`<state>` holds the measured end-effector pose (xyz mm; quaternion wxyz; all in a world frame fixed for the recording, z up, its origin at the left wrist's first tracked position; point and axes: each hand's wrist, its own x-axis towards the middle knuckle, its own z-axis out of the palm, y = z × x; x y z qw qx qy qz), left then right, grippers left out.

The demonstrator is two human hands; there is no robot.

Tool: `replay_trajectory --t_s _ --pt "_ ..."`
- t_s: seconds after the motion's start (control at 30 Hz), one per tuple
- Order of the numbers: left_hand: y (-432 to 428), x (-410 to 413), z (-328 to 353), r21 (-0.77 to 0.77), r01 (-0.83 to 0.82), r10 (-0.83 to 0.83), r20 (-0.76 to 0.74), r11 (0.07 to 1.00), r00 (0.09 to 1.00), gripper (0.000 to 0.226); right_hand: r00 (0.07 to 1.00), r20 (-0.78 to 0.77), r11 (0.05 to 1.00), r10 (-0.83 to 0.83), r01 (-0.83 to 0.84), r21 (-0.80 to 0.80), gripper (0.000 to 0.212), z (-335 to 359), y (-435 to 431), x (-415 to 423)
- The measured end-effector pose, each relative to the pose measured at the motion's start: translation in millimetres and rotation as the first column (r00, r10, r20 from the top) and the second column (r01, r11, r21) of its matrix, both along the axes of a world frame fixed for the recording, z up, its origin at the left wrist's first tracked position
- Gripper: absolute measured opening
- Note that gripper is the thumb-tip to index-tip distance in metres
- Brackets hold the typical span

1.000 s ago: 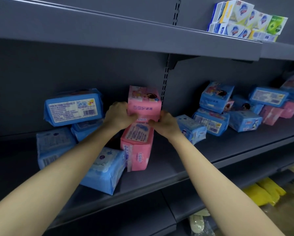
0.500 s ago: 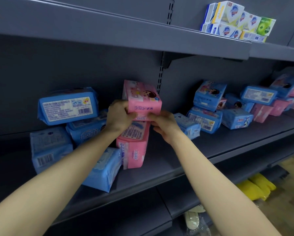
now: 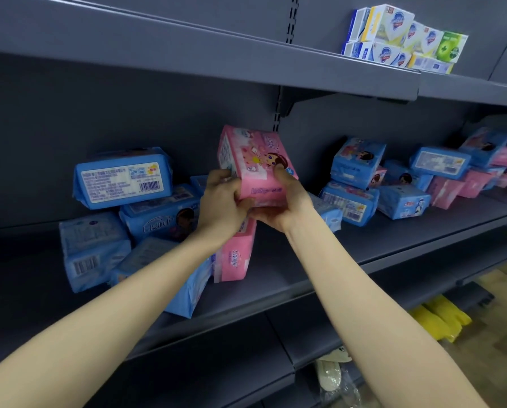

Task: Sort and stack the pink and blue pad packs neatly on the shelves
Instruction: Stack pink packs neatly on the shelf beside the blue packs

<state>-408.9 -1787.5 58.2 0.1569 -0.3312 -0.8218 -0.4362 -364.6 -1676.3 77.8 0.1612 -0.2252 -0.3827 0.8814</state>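
Pink pack [image 3: 256,167] above second pink pack [image 3: 236,256] on shelf [image 3: 305,269], left hand [image 3: 221,207] and right hand [image 3: 284,209] fingers gripping it; mid-stacking, next likely squaring it down.

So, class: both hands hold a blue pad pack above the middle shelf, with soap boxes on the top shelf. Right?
One slip: the pad pack is pink, not blue. The head view shows the left hand and right hand holding a pink pad pack above the middle shelf, soap boxes on the top shelf.

Head-worn view, forward-down, close on shelf [image 3: 305,260].
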Motion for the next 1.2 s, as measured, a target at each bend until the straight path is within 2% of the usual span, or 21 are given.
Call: replay_trajectory --t_s 0.07,0.13,0.27,0.4,0.47,0.57,0.7,0.77,0.93,1.2 --pt "-1 2 -3 -0.014 0.012 -0.012 0.004 1.000 1.000 0.026 0.999 0.014 0.999 -0.035 0.035 -0.002 0.039 -1 0 1" --pt "-5 3 -3 -0.044 0.039 -0.039 0.007 0.998 0.999 0.012 0.996 0.033 0.996 -0.083 0.082 0.017 0.045 -2 0 2" --pt "-20 0 6 -0.039 0.082 -0.083 -0.016 0.996 0.996 0.018 0.985 0.040 0.981 -0.168 0.163 0.103 0.056 2 4 7" --pt "-35 -9 21 -0.056 0.047 -0.050 -0.059 0.997 0.997 0.042 0.977 0.061 0.953 -0.202 0.182 0.241 0.057 8 6 13" --pt "-41 -13 25 -0.085 0.038 -0.040 -0.022 0.996 0.999 0.055 0.976 0.066 0.926 -0.206 0.173 0.336 0.046 10 6 16" --pt "-49 -20 28 -0.120 0.050 -0.046 0.037 0.992 0.998 0.063 0.975 0.053 0.854 -0.214 0.160 0.494 0.038 14 4 18" --pt "-57 -26 29 -0.155 0.065 -0.049 0.102 0.986 0.994 0.071 0.967 0.025 0.706 -0.253 0.167 0.688 0.059 19 4 15" --pt "-61 -27 30 -0.214 0.059 -0.030 0.134 0.975 0.991 0.082 0.962 0.025 0.618 -0.270 0.153 0.771 0.060 20 5 13" --pt "-68 -29 33 -0.282 0.085 -0.036 0.177 0.955 0.984 0.096 0.971 0.013 0.511 -0.239 0.114 0.852 0.051 22 4 12" --pt "-74 -25 31 -0.289 0.173 -0.094 0.267 0.942 0.959 0.097 0.987 0.036 0.434 -0.157 0.036 0.900 0.051 22 1 9"
